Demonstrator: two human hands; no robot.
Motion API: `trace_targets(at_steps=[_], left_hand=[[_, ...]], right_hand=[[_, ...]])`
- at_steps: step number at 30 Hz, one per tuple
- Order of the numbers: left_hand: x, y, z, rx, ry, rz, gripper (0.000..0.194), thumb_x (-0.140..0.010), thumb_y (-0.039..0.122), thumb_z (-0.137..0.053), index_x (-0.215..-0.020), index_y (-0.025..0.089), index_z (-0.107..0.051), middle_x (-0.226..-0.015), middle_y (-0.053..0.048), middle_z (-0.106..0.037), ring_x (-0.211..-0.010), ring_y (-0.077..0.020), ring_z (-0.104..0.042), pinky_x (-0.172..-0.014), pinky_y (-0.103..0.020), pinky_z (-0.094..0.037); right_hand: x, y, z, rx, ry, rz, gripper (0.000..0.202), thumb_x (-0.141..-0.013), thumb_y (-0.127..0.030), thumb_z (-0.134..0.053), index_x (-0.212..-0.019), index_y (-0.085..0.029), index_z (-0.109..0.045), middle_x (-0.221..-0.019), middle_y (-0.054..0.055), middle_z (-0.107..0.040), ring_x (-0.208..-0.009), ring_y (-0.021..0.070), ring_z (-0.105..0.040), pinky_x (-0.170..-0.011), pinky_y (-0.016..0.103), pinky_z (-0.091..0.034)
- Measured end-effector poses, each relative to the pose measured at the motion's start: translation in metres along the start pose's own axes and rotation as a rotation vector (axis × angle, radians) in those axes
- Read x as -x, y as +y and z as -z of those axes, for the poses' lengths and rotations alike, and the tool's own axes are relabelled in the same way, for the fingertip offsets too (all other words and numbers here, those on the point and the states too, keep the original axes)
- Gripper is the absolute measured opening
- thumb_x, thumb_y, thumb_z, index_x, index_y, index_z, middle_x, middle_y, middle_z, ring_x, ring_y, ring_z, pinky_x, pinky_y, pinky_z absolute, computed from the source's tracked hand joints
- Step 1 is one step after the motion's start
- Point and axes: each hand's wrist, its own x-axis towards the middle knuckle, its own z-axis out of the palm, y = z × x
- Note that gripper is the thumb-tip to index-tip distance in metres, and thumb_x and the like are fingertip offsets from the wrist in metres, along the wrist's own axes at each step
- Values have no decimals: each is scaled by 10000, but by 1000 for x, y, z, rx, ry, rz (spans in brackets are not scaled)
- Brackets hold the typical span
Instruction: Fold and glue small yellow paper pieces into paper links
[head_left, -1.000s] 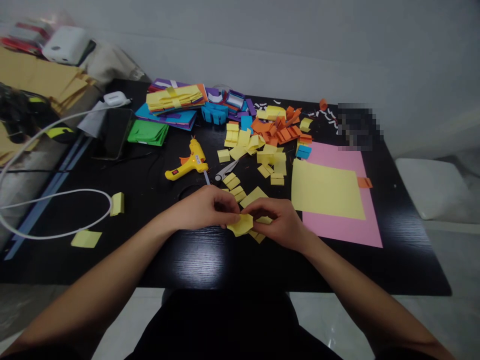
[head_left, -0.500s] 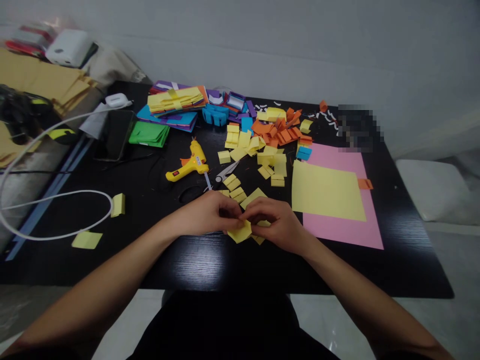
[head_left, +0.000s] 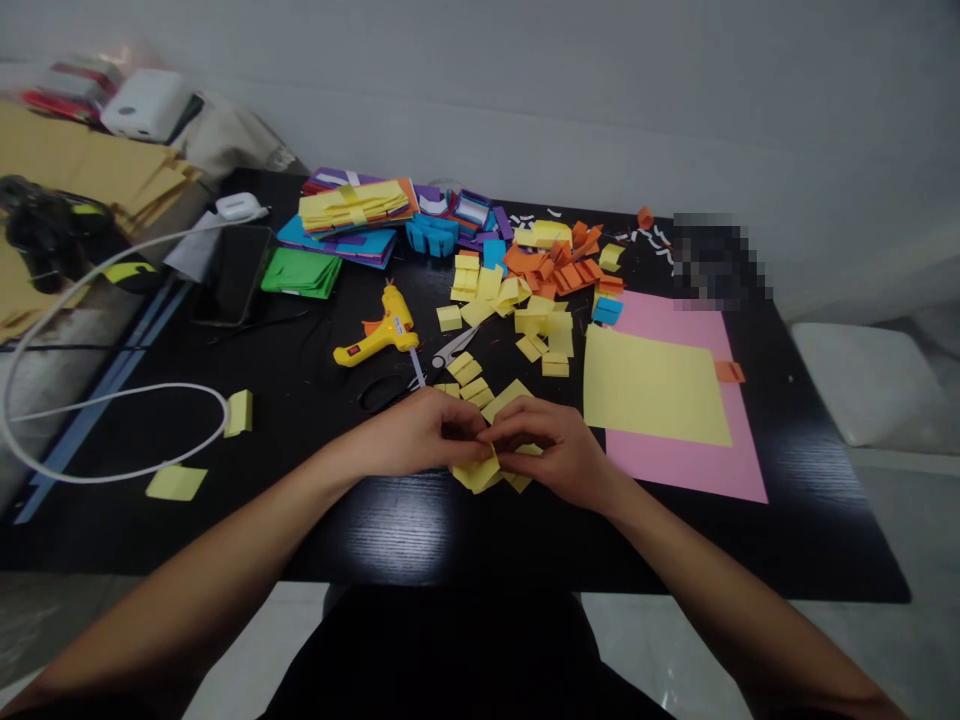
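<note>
Close together near the table's front edge, my left hand (head_left: 431,435) and my right hand (head_left: 551,447) pinch a small piece of yellow paper (head_left: 477,472) between their fingertips. The fingers cover part of that piece. Under and behind my right hand lie more yellow paper pieces (head_left: 512,398), some folded. Beyond my left hand, scissors (head_left: 454,346) with black handles rest half among folded yellow pieces (head_left: 464,368). A yellow glue gun (head_left: 388,330) lies on its side, a glue stick poking out of its back end.
To the right, a yellow sheet (head_left: 654,385) overlaps a pink sheet (head_left: 679,468). Orange folded pieces (head_left: 559,268) pile up behind. Bundled coloured paper (head_left: 356,205), a green stack (head_left: 301,272) and a phone (head_left: 232,273) stand at back left. A white cable (head_left: 112,398) loops over the left side.
The yellow paper between my fingers has tilted slightly, and my right fingertips have shifted a little on it. The whole view has moved down very slightly.
</note>
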Motion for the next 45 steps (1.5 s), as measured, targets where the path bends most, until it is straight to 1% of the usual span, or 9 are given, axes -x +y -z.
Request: trace_targets(at_steps=[9, 13, 17, 23, 28, 33, 40, 43, 45], left_hand=[[1, 2, -6, 37, 69, -11, 83, -837, 218, -661, -825, 145, -698, -664, 44, -607, -610, -94, -531, -556, -186, -389], [1, 2, -3, 29, 116, -45, 150, -892, 285, -664, -848, 150, -713, -700, 26, -649, -640, -107, -575, -582, -197, -430], [2, 1, 0, 7, 261, -120, 135, -918, 273, -675, -889, 166, -752, -817, -22, -743, -747, -142, -668, -683, -231, -505], [0, 0, -7, -136, 485, -363, 81, -907, 188, -711, -878, 192, -786, -831, -42, -745, -759, -148, -678, -708, -254, -531], [0, 0, -15, -204, 602, -415, 78, -896, 171, -713, -845, 191, -769, -816, -45, -754, -740, -152, -688, -692, -256, -552], [1, 0, -19, -248, 645, -403, 58, -887, 144, -712, -871, 180, -754, -787, -24, -746, -680, -121, -655, -645, -220, -527], [0, 2, -20, -144, 626, -222, 75, -862, 234, -709, -832, 166, -713, -698, 1, -695, -594, -102, -597, -576, -205, -485], [-1, 0, -22, -127, 601, -180, 99, -871, 256, -689, -827, 167, -685, -687, 5, -672, -591, -103, -584, -567, -205, -475], [-1, -2, -24, -173, 613, -184, 91, -887, 254, -676, -844, 174, -676, -695, 7, -672, -598, -103, -590, -576, -205, -478]], right_hand=[[0, -1, -2, 69, 39, 78, 223, -858, -172, -782, -1050, -280, -815, -980, 32, -694, -810, 138, -690, -724, 252, -607], [1, -4, -2, -93, 56, 14, 302, -856, -153, -761, -1131, -273, -784, -1043, 40, -670, -865, 141, -703, -781, 269, -614], [-2, -5, 1, -340, 86, -102, 283, -884, -259, -758, -1166, -255, -736, -1042, 43, -722, -970, 170, -714, -868, 313, -609], [-5, -3, -5, -421, 170, -193, 201, -830, -326, -832, -982, -229, -744, -972, 17, -758, -908, 148, -725, -880, 308, -606], [-4, -2, -11, -480, 210, -218, 227, -784, -324, -872, -950, -229, -750, -935, 5, -763, -869, 138, -734, -862, 303, -617], [-4, -5, -9, -461, 225, -228, 240, -753, -341, -891, -920, -220, -768, -885, 5, -765, -830, 144, -730, -829, 305, -619], [-2, -8, -7, -394, 179, -187, 292, -850, -458, -792, -1011, -217, -752, -971, 37, -766, -902, 174, -733, -821, 306, -613], [0, -8, -12, -352, 196, -138, 374, -772, -381, -867, -1074, -219, -717, -1018, 45, -754, -915, 187, -738, -800, 309, -629], [2, -6, -16, -205, 274, -118, 282, -825, -319, -813, -1068, -216, -712, -1019, 54, -756, -901, 184, -742, -804, 311, -629]])
